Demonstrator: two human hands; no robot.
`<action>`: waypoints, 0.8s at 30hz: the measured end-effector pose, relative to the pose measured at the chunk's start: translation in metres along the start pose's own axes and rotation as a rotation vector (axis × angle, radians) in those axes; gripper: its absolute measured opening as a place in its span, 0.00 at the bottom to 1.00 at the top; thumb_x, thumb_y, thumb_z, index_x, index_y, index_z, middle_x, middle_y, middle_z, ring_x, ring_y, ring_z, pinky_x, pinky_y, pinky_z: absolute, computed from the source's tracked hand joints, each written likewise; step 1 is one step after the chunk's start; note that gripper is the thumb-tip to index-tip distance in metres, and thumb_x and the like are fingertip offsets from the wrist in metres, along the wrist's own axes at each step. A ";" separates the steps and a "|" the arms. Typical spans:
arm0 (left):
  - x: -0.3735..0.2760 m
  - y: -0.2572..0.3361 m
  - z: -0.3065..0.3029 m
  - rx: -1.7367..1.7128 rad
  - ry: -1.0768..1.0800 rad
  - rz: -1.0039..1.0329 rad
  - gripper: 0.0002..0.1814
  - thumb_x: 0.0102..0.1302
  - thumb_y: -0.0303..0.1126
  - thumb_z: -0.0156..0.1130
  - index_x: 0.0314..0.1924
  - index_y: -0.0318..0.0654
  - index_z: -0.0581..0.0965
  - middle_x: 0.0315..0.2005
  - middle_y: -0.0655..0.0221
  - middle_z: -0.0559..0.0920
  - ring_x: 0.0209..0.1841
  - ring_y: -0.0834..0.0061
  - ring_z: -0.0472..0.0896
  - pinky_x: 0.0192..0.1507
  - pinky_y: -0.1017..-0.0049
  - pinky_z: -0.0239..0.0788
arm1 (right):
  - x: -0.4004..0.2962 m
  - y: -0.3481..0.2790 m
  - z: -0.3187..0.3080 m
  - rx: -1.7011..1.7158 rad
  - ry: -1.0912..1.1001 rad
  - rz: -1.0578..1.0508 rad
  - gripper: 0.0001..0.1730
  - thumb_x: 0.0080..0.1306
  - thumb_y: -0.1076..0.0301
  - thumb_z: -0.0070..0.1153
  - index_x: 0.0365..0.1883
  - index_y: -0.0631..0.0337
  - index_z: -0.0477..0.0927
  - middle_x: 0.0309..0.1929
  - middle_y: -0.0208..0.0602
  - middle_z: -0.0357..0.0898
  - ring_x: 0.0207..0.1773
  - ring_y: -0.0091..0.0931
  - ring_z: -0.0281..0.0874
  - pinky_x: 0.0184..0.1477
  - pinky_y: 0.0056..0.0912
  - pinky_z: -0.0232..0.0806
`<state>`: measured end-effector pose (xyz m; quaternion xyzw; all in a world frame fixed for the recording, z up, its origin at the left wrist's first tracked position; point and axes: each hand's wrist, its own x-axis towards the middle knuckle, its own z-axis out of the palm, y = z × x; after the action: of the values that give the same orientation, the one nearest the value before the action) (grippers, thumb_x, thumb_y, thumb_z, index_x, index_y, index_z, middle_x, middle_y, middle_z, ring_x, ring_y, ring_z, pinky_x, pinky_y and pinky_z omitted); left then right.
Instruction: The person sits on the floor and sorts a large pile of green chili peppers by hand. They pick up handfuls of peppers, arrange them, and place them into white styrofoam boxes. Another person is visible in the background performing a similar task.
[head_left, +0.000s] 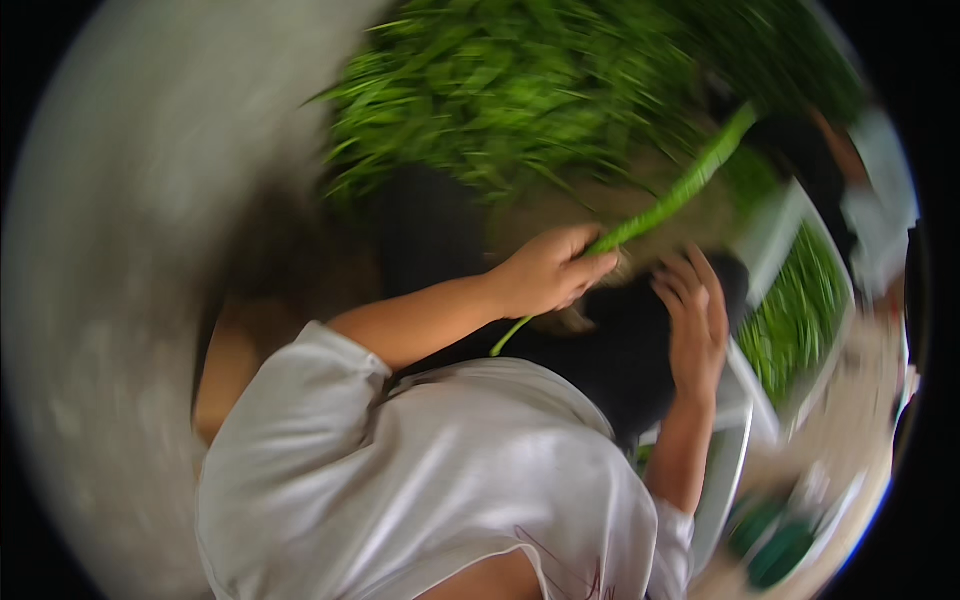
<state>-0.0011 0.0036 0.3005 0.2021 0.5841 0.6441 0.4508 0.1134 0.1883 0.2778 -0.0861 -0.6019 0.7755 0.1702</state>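
My left hand (555, 271) is closed around a long green vegetable stalk (679, 191), which slants up to the right; a thin end hangs below the fist. To its right, my right hand (694, 307) is raised over my dark-clothed knee with fingers slightly bent and apart, holding nothing visible. A large heap of leafy greens (510, 90) lies just beyond my knees. The picture is blurred, so the exact kind of plant cannot be told.
At the right stands a white container (739, 367) with more long greens (799, 315) in it. Another person (874, 202) is at the upper right edge. Dark green round objects (772, 544) lie at the lower right. A pale wall or floor surface (150, 225) spans the left side.
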 end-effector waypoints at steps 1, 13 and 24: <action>-0.018 0.005 -0.028 -0.137 0.192 0.092 0.11 0.71 0.38 0.47 0.39 0.39 0.70 0.18 0.76 0.67 0.16 0.86 0.63 0.18 0.82 0.57 | 0.004 0.005 0.005 -0.093 -0.010 0.069 0.22 0.70 0.70 0.41 0.60 0.71 0.62 0.52 0.46 0.71 0.48 0.30 0.74 0.51 0.29 0.69; -0.436 -0.125 -0.219 -0.611 2.205 0.975 0.17 0.69 0.42 0.44 0.48 0.37 0.70 0.41 0.61 0.75 0.37 0.67 0.74 0.39 0.69 0.70 | 0.057 0.037 0.022 -0.062 -0.214 0.395 0.16 0.68 0.67 0.49 0.51 0.66 0.71 0.40 0.35 0.73 0.40 0.21 0.70 0.46 0.21 0.65; -0.238 -0.027 -0.212 -0.390 1.571 0.756 0.16 0.64 0.34 0.55 0.49 0.34 0.69 0.49 0.57 0.74 0.35 0.70 0.71 0.34 0.75 0.64 | 0.137 0.030 0.076 -0.442 -0.355 0.312 0.15 0.66 0.69 0.51 0.48 0.67 0.74 0.34 0.35 0.77 0.36 0.22 0.73 0.41 0.23 0.66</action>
<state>-0.0361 -0.3142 0.2885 -0.1988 0.4988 0.7902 -0.2955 -0.0439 0.1634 0.2786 -0.0757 -0.7555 0.6456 -0.0812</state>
